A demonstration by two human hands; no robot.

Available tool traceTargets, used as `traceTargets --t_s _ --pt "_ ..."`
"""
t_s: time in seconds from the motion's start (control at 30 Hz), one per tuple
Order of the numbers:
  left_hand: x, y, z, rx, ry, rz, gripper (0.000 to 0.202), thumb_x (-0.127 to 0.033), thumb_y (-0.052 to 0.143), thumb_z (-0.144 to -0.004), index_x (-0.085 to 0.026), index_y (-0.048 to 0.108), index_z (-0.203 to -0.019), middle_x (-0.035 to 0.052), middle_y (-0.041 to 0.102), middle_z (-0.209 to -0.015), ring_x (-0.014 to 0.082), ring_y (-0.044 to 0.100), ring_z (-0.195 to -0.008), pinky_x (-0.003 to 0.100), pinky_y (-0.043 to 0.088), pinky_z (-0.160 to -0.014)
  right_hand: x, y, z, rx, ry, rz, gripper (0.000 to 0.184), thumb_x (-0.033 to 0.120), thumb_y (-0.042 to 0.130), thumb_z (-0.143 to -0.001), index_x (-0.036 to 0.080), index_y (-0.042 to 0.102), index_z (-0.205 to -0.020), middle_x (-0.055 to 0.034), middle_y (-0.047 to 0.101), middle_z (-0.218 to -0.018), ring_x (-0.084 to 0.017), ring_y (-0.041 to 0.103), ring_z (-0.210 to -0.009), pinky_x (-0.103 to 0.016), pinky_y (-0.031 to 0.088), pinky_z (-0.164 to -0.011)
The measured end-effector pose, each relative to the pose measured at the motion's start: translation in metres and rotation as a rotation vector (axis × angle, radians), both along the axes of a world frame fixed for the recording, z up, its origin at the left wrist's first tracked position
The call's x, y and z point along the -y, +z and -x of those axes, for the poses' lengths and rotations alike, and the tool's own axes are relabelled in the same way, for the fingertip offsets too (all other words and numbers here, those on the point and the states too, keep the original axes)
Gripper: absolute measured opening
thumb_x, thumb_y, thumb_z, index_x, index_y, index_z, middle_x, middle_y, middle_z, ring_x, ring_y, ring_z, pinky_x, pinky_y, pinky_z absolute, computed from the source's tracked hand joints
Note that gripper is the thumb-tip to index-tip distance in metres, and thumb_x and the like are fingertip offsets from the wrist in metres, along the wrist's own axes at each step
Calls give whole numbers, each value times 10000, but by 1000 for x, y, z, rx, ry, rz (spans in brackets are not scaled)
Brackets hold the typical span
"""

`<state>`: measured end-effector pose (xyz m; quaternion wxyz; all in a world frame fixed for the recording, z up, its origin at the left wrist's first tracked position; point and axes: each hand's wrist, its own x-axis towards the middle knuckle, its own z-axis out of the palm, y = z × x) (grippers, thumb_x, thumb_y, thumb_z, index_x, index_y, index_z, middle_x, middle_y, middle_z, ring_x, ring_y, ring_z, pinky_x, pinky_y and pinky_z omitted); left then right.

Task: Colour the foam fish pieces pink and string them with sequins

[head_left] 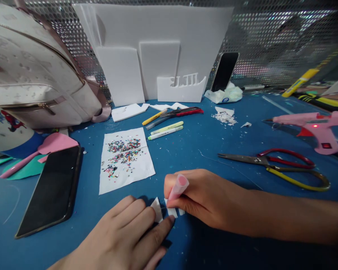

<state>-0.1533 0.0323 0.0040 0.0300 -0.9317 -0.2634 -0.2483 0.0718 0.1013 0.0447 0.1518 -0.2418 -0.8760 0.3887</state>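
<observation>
Fingers of the right hand (205, 195) are wrapped around a pink, tube-shaped tool (179, 187), tip hidden, at a flat white foam-like strip (172, 212) on the blue tabletop (183, 155). The strip is met by the outstretched left hand (126, 232); its index finger could be struck by a slip, the strip skewed by light pinning.

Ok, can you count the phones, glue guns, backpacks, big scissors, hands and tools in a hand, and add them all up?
Phones: 2, one lying flat, one propped up at the back
Glue guns: 1
Backpacks: 1
Big scissors: 1
Hands: 2, left hand and right hand
Tools in a hand: 1, the pink tool
Total: 8
</observation>
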Motion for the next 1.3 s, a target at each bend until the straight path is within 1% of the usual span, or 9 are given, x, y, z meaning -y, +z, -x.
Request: traceTargets --t_s 0.17,0.3,0.57,0.77,0.87,1.03,1.2,1.3 --pt "0 -1 1 4 -3 6 354 -244 393 -1060 -119 708 -1165 38 589 -754 187 456 -676 330 381 -649 0 0 -1 5 -3 19 192 214 498 -1003 185 523 -814 -7 618 -785 -131 557 -700 -248 423 -681" --pt "-1 -4 0 12 -1 4 359 -235 385 -1061 -118 708 -1165 39 579 -754 190 451 -682 333 378 -651 0 0 -2 6 2 14 190 230 506 -1004 186 527 -821 0 600 -771 -125 535 -680 -248 414 -675" --pt "0 -3 1 11 9 -13 371 -241 368 -1068 -130 706 -1171 35 580 -764 183 453 -686 323 377 -663 -2 -1 -3 28 8 6 193 253 507 -1010 183 536 -833 9 592 -774 -119 525 -685 -244 408 -676" --pt "0 -4 0 -3 12 -10 359 -241 378 -1063 -131 704 -1167 37 576 -748 176 462 -664 317 387 -621 -2 2 -3 39 15 2 185 248 494 -1012 173 580 -866 0 600 -776 -123 525 -676 -248 412 -663" --pt "-1 -3 -1 6 12 -25 376 -231 354 -1069 -133 707 -1153 33 571 -739 172 464 -658 315 397 -623 -2 3 -4 60 14 -23 204 264 493 -1017 172 588 -862 -9 602 -795 -130 525 -695 -255 406 -671" --pt "-2 -3 -1 -4 20 -49 385 -238 340 -1076 -143 705 -1153 29 581 -740 170 474 -669 320 404 -653 -4 2 -6 109 9 -66 261 329 493 -1027 167 598 -853 -26 605 -803 -151 534 -737 -285 407 -749" --pt "-2 -3 -1 -4 13 -44 390 -234 337 -1077 -140 707 -1155 32 583 -765 172 480 -684 318 393 -664 -6 2 -7 144 -3 -24 276 323 481 -1029 148 633 -880 -38 626 -834 -157 564 -762 -311 411 -819" --pt "-3 -2 0 -8 11 -58 383 -233 344 -1075 -135 703 -1163 33 584 -774 167 496 -689 315 402 -669 -7 4 -8 142 -4 -17 261 306 491 -1023 142 650 -896 -47 640 -859 -162 580 -783 -311 413 -825"
